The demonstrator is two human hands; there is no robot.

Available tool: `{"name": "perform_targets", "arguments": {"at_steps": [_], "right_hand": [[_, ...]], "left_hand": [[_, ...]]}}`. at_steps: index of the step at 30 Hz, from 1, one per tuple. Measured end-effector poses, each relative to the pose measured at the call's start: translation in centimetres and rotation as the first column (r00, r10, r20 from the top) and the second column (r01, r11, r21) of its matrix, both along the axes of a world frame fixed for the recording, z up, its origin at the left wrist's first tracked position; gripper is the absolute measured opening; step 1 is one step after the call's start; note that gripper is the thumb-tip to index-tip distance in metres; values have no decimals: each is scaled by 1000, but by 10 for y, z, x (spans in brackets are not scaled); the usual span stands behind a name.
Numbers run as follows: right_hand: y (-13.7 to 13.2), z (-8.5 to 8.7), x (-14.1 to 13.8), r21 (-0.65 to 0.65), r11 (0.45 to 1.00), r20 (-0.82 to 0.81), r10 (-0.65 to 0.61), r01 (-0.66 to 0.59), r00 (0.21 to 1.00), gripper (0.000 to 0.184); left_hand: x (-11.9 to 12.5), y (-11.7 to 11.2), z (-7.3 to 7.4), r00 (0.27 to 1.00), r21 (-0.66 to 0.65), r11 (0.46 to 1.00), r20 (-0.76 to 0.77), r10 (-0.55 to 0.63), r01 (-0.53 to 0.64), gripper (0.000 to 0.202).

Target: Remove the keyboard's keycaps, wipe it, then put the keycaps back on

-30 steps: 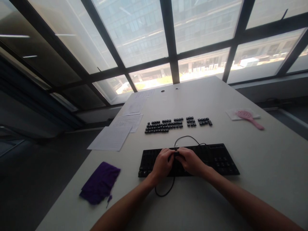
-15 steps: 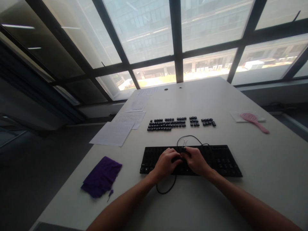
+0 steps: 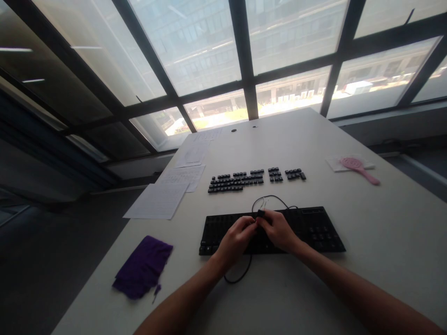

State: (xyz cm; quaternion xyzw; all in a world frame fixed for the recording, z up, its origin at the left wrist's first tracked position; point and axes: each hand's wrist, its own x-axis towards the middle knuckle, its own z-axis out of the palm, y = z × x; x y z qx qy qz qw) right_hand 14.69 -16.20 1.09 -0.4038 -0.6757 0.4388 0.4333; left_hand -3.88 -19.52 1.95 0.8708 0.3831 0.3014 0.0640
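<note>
A black keyboard point(image 3: 314, 230) lies on the white table point(image 3: 366, 260), most of its keycaps off. Both hands hover over its middle. My right hand point(image 3: 277, 230) pinches a small black keycap point(image 3: 260, 213) at its fingertips, just above the keyboard. My left hand point(image 3: 235, 239) has its fingers curled close beside it, touching the same spot; whether it holds anything is hidden. Rows of loose black keycaps point(image 3: 244, 179) sit laid out beyond the keyboard. The keyboard's black cable point(image 3: 240, 274) loops behind and in front of it.
A purple cloth point(image 3: 143, 266) lies at the near left. Several paper sheets point(image 3: 159, 200) line the left edge. A pink brush point(image 3: 356, 167) rests on a white sheet at far right. Big windows stand beyond the table's far end.
My right hand has lifted slightly from the keyboard, and a keycap now shows at its fingertips. The left hand stays close beside it. The camera shifted a little.
</note>
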Motion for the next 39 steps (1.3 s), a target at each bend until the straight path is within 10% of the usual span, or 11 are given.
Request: {"name": "perform_targets", "arguments": {"at_steps": [11,19,24,34,39], "right_hand": [[6,-2,-2,-122,990,-149,-95,77,984,20],[8,-3,-2,-124,979,-135,-178,161,975,21],[9,-1,0,-200,971,-203,-174,133,964,23],[11,-5,-2,-238,962,-216,-186,133,958,29],[13,-9,-2,-262,958,-201,-170,114,965,28]], "left_hand": [[-2,29,13,978,-152,970,126,-169,187,11],[3,35,13,995,-132,987,-34,-99,94,21],[4,37,17,977,-256,952,173,-127,169,15],[-17,144,2,987,-65,988,-94,131,-137,14],[-23,162,-8,969,-23,982,-166,182,-189,8]]}}
